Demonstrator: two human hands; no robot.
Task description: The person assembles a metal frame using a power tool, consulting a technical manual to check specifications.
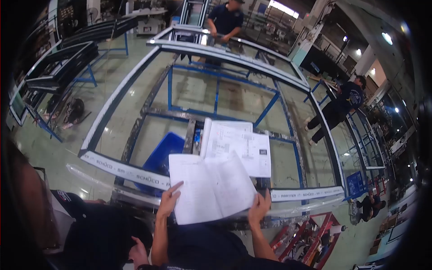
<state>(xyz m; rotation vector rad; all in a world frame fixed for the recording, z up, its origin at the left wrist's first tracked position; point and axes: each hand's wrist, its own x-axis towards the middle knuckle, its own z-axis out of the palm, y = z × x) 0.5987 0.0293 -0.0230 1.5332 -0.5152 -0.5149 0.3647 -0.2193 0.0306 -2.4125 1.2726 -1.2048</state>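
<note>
frame: large rectangular frame with dark inner edges and white film-covered rails [128, 172], ahead of both hands, its near rail just beyond them.
bin: deep blue plastic bin [164, 150], ahead of the left hand, partly hidden by that near rail.
loose sheets: overlapping white printed sheets [258, 155], ahead of and between the hands.
paper spread: creased white paper spread [212, 189], unfolded between the hands, covering part of the loose sheets. probably light, floppy and easily torn; best held by both outer edges.
left hand: bare left hand [168, 200], pinching the spread's left edge, one digit over the page.
right hand: bare right hand [259, 209], at the lower right edge, apparently pinching it.
writing: the near rail repeats "schüco"; "partner" reads just beyond the right hand. print on the papers is too faint to read.
</note>
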